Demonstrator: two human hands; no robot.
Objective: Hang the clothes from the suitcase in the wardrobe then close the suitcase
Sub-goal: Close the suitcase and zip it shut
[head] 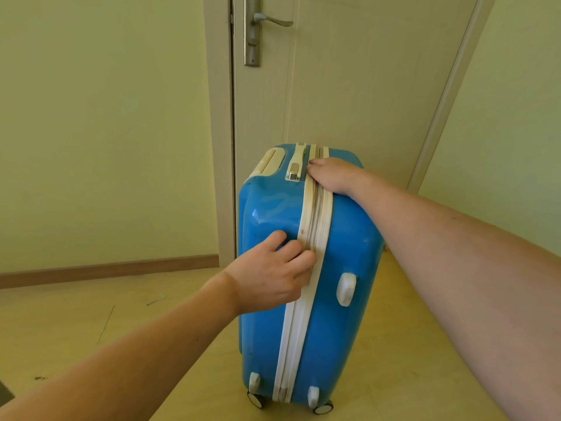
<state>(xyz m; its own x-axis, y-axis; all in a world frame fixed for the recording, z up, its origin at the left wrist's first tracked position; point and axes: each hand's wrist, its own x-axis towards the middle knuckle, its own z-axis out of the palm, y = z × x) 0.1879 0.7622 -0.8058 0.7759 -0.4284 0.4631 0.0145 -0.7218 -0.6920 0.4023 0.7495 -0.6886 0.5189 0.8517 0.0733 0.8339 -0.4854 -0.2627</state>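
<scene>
Head view. The blue hard-shell suitcase stands upright on its wheels on the yellowish floor, slightly right of centre in my field of view, directly in front of a closed pale door. Its two shells are together; the whitish zipper band runs down the edge facing me, from the top of the case to between the wheels.

My left hand enters from 7 o'clock and lies against the left shell at mid-height. Its fingers are curled, with the tips at the zipper band, apparently pinching something on the band; I cannot tell whether that is a zipper pull, since the fingers cover the spot.

My right hand enters from 4 o'clock and rests on top of the case, at 12 o'clock from the left hand. Its fingers bend over the upper end of the zipper band and grip the edge there, just beside a cream carry handle with a metal latch. A recessed cream grip sits at 9 o'clock from that handle.

A white side foot projects from the right shell at 3 o'clock from my left hand.

The metal door lever is at 12 o'clock, high above the case. A wooden skirting board runs along the wall at 9 o'clock.
</scene>
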